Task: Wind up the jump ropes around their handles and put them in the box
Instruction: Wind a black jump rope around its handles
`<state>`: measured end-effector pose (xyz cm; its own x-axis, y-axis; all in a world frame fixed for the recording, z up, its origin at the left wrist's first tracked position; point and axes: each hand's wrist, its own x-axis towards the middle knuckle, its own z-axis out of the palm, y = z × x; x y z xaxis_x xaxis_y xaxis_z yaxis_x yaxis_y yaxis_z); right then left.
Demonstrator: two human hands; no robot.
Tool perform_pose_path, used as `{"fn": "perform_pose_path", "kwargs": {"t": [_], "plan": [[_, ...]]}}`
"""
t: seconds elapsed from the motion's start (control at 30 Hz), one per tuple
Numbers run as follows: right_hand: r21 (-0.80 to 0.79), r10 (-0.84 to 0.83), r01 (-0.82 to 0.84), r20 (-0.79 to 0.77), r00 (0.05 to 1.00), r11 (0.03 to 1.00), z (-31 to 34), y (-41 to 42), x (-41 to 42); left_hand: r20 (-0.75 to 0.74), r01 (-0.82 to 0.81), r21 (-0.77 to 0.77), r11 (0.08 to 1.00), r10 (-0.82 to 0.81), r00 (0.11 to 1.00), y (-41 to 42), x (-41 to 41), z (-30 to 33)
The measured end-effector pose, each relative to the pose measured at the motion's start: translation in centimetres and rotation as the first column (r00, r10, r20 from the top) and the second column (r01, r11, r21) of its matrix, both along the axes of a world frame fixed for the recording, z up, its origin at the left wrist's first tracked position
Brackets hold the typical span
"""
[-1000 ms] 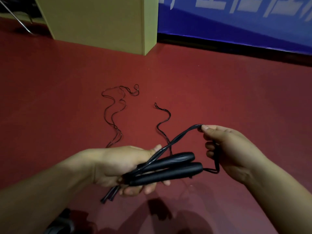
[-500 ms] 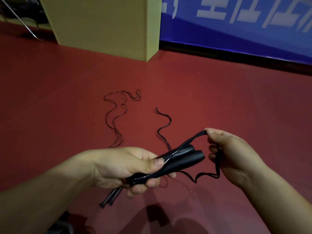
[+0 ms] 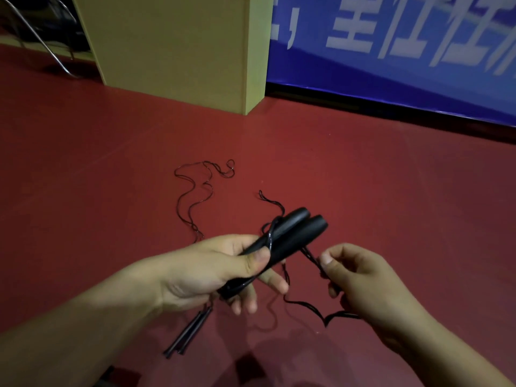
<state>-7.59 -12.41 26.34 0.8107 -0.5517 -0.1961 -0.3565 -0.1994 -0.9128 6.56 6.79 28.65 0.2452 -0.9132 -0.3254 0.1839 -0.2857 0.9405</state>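
My left hand (image 3: 212, 270) grips two black jump-rope handles (image 3: 290, 233) held side by side, their free ends pointing up and to the right. A thin black cord crosses over the handles near my thumb. My right hand (image 3: 360, 286) pinches the doubled cord (image 3: 312, 256) just below the handle ends; more of that cord droops under my hand. A second rope lies on the red floor: its thin handles (image 3: 187, 335) are below my left wrist and its cord (image 3: 195, 196) snakes away from me. No box is in view.
A yellow-green pillar or cabinet (image 3: 178, 48) stands on the red floor at the back. A blue banner (image 3: 391, 60) with white lettering runs along the wall to the right. A metal chair leg (image 3: 42, 43) shows at the far left.
My left hand tilted the handles up and to the right. My right hand brought the cord from above the handles round to below them, laying a turn across them.
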Motion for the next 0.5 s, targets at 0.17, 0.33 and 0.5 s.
{"fn": "perform_pose_path", "kwargs": {"t": [0.17, 0.33, 0.5], "plan": [[0.018, 0.09, -0.09, -0.024, 0.996, 0.996, 0.4, 0.9, -0.2, 0.186, -0.242, 0.032, 0.97, 0.232, 0.955, -0.4, 0.4, -0.8], [-0.199, 0.152, -0.165, -0.081, 0.985, 0.966, 0.8, 1.1, -0.6, 0.302, -0.372, 0.054, 0.927, 0.339, 0.891, -0.3, 0.8, -1.6], [-0.308, 0.253, -0.3, -0.184, 0.95, 0.903, 1.6, 1.5, -1.0, 0.429, -0.419, 0.081, 0.904, 0.348, 0.834, -0.3, 1.0, -2.1]]}}
